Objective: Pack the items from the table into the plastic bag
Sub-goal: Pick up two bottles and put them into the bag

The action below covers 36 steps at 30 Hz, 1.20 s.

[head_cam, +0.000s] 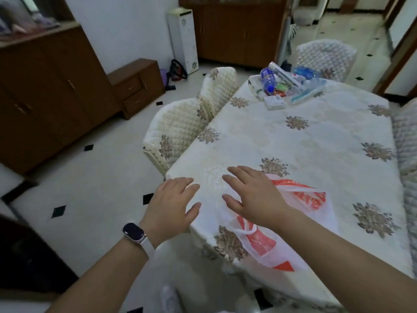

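Spread and empty, the left hand [171, 204] is being held over the near corner of the table [316, 143]; the right hand [255, 195], equally open, over the plastic bag [316, 201]; the items [284, 84] are being shown piled at the far end.

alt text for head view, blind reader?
Both open, the left hand and right hand reach over the near corner of a table, the right above a flat red-and-white plastic bag. At the far end lie bottles, packets and a small box.
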Motion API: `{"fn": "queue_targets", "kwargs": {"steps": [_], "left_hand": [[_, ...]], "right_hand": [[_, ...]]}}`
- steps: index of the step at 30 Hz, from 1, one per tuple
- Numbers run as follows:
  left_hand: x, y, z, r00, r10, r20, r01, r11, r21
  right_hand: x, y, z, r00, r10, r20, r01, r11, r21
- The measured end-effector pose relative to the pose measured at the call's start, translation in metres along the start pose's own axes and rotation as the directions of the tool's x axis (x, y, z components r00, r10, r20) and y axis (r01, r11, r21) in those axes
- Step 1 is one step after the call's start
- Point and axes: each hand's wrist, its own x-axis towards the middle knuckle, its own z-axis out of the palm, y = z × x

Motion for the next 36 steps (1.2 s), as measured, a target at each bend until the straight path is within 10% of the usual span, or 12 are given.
{"fn": "queue_targets", "kwargs": {"steps": [19,36], "left_hand": [[-0.016,-0.386,-0.027,0.973,-0.206,-0.109,0.209,0.978,0.018],[0.095,-0.612,-0.031,0.939,-0.343,0.001,0.338,0.925,0.172]], "right_hand": [[0.343,-0.2,0.126,0.982,-0.171,0.083,0.173,0.985,-0.017],[0.608,-0.22,0.25,0.955,-0.295,0.018,0.29,0.948,0.132]]}}
